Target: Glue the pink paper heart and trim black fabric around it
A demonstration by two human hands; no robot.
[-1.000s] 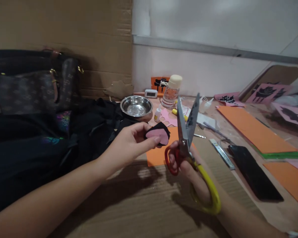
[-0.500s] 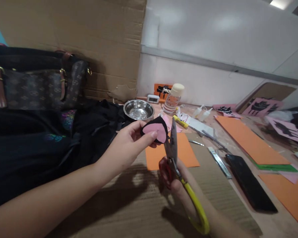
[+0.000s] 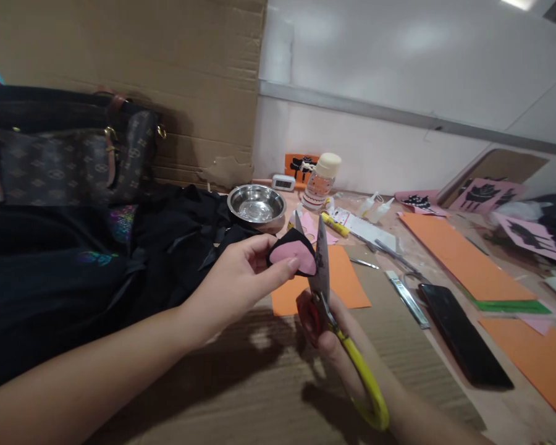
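Between thumb and fingers, my left hand [image 3: 248, 272] pinches a small pink and black paper cutout [image 3: 290, 253], its rounded pink shape bordered in black. My right hand [image 3: 327, 327] is closed around the handles of a pair of scissors [image 3: 322, 259] with one yellow and one red grip. The scissor blades are parted and point upward, with the black edge of the cutout between them. Below the hands lies an orange paper sheet [image 3: 347, 278] on a piece of cardboard [image 3: 241, 383].
Behind the hands stand a metal bowl [image 3: 256, 204], a small digital clock [image 3: 283, 182] and a bottle [image 3: 321, 179]. To the right lie a utility knife [image 3: 406, 299], a black phone [image 3: 464, 337] and orange sheets [image 3: 467, 256]. A patterned handbag [image 3: 55, 157] and black cloth [image 3: 167, 247] occupy the left.
The cutout has turned slightly in my left hand and moved a little lower. The scissor blades are now on both sides of its black edge. The view has shifted slightly.
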